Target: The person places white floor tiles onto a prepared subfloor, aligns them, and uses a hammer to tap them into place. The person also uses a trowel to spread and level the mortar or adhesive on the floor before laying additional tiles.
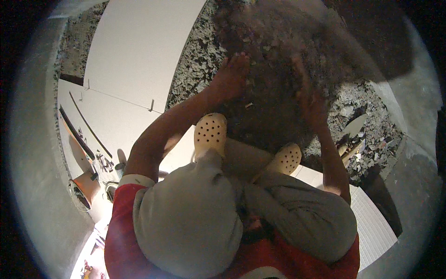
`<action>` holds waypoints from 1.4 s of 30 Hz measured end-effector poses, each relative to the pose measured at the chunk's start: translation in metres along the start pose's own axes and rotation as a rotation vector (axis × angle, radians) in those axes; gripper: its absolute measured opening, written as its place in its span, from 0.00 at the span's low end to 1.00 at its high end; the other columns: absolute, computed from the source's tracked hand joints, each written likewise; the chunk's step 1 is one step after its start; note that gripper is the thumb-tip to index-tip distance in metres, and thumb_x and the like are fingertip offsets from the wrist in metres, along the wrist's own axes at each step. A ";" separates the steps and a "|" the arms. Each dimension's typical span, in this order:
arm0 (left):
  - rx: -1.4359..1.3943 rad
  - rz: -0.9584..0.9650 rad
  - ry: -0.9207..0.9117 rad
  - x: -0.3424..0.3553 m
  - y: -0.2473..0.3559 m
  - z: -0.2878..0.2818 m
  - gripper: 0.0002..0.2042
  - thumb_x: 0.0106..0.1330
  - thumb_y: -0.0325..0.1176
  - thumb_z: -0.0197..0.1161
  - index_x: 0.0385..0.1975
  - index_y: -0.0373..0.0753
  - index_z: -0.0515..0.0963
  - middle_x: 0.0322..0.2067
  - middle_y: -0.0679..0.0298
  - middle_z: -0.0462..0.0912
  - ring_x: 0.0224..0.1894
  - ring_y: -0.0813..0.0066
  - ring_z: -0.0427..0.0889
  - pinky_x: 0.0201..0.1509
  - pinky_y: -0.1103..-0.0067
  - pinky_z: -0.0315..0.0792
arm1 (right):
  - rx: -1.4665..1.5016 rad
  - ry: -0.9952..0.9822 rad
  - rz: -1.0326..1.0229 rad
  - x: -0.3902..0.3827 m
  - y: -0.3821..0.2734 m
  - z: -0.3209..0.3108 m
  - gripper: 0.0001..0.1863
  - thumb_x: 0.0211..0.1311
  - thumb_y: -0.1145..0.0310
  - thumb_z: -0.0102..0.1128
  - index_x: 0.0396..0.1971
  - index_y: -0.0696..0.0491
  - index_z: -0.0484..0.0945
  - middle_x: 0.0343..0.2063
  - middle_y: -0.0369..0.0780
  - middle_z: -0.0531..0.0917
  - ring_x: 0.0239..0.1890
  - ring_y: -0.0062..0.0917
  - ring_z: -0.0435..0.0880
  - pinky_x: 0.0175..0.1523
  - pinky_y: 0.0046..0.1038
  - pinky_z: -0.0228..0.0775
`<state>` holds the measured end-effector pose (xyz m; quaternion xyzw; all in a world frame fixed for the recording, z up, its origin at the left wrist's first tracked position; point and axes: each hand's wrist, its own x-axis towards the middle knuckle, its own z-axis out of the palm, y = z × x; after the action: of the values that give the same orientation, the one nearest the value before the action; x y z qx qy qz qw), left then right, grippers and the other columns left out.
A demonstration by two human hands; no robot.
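Note:
Dark, crumbly mortar bed (274, 97) lies in shadow in front of my feet. My left hand (232, 74) rests low over it, fingers apart and pointing forward, near the edge of a large white tile (139, 42). On the other side of the mortar, my right hand (310, 95) reaches down with its fingers stretched out, somewhat smeared by motion and shadow. Neither hand visibly holds anything. A trowel (355, 125) with a light handle lies on loose rubble to the right of my right forearm.
Thin clips (151, 105) stand in the joint between white tiles. Long dark strips (76, 132), small loose pieces (104, 163) and an orange-brown bucket (86, 186) are at the left. My yellow perforated clogs (211, 132) are beside the mortar. A grey wall (413, 158) curves along the right.

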<state>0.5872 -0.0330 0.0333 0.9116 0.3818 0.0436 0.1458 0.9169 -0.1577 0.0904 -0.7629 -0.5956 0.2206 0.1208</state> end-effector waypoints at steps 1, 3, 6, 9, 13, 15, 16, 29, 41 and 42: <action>0.000 -0.004 -0.014 0.002 0.001 0.000 0.38 0.74 0.48 0.57 0.76 0.30 0.52 0.75 0.41 0.56 0.78 0.42 0.54 0.77 0.46 0.53 | 0.102 0.027 -0.008 0.004 -0.010 -0.013 0.17 0.75 0.56 0.58 0.45 0.57 0.80 0.35 0.47 0.86 0.35 0.40 0.87 0.39 0.37 0.79; -0.006 -0.013 0.017 0.005 0.001 0.000 0.39 0.74 0.49 0.57 0.76 0.30 0.52 0.75 0.42 0.56 0.78 0.43 0.54 0.77 0.46 0.53 | 0.437 0.115 -0.051 0.016 -0.028 -0.039 0.18 0.75 0.55 0.59 0.42 0.57 0.79 0.33 0.43 0.86 0.33 0.34 0.86 0.36 0.35 0.78; 0.040 -0.015 -0.064 0.005 0.001 -0.003 0.39 0.75 0.49 0.56 0.76 0.30 0.52 0.75 0.42 0.56 0.78 0.44 0.54 0.77 0.46 0.52 | 0.705 0.253 -0.136 0.039 -0.034 -0.082 0.19 0.75 0.53 0.59 0.43 0.57 0.79 0.33 0.45 0.86 0.33 0.36 0.86 0.37 0.36 0.78; -0.024 0.007 0.011 0.002 0.001 -0.002 0.39 0.75 0.50 0.56 0.76 0.30 0.51 0.75 0.43 0.56 0.78 0.44 0.54 0.77 0.46 0.52 | 0.600 0.309 -0.205 0.050 -0.025 -0.084 0.21 0.74 0.51 0.59 0.44 0.58 0.79 0.33 0.46 0.85 0.33 0.38 0.86 0.38 0.38 0.78; -0.040 -0.046 0.007 0.003 0.001 0.001 0.39 0.75 0.49 0.56 0.77 0.32 0.50 0.76 0.43 0.55 0.79 0.43 0.52 0.77 0.46 0.51 | 0.122 0.168 -0.112 0.025 -0.019 -0.004 0.23 0.74 0.49 0.58 0.46 0.58 0.79 0.33 0.48 0.85 0.33 0.40 0.86 0.39 0.40 0.78; -0.034 -0.035 0.023 0.004 0.001 0.000 0.39 0.75 0.49 0.56 0.77 0.32 0.50 0.76 0.44 0.54 0.79 0.43 0.51 0.78 0.46 0.51 | 0.007 0.076 -0.042 0.006 -0.018 0.034 0.25 0.73 0.48 0.58 0.47 0.59 0.80 0.34 0.49 0.85 0.34 0.41 0.86 0.40 0.41 0.78; -0.033 -0.028 0.022 0.004 0.001 0.000 0.39 0.75 0.49 0.57 0.77 0.32 0.49 0.77 0.44 0.54 0.79 0.43 0.51 0.78 0.46 0.51 | -0.002 0.045 -0.003 0.001 -0.018 0.042 0.25 0.73 0.48 0.58 0.47 0.59 0.80 0.34 0.49 0.85 0.34 0.42 0.85 0.40 0.41 0.78; -0.023 0.009 -0.085 0.004 -0.001 -0.012 0.41 0.74 0.48 0.58 0.76 0.28 0.49 0.77 0.40 0.51 0.79 0.42 0.52 0.78 0.48 0.51 | 0.748 0.439 -0.283 0.034 -0.026 -0.204 0.26 0.74 0.47 0.56 0.52 0.57 0.77 0.39 0.49 0.84 0.38 0.43 0.84 0.43 0.43 0.78; -0.091 0.061 -0.043 0.003 -0.016 -0.008 0.41 0.74 0.49 0.57 0.77 0.30 0.47 0.78 0.42 0.49 0.80 0.43 0.49 0.78 0.47 0.50 | -0.242 0.159 -0.015 0.022 0.127 0.070 0.27 0.75 0.49 0.53 0.61 0.55 0.70 0.46 0.49 0.81 0.42 0.43 0.84 0.43 0.45 0.80; -0.111 0.039 -0.073 0.003 -0.017 -0.010 0.41 0.74 0.50 0.56 0.78 0.31 0.47 0.78 0.42 0.48 0.80 0.43 0.49 0.78 0.47 0.50 | -0.233 0.153 -0.007 0.024 0.130 0.076 0.27 0.75 0.49 0.53 0.61 0.55 0.69 0.46 0.49 0.80 0.42 0.43 0.83 0.43 0.45 0.80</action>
<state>0.5759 -0.0173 0.0375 0.9104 0.3553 0.0345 0.2091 0.9961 -0.1745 -0.0389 -0.7843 -0.6089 0.0904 0.0771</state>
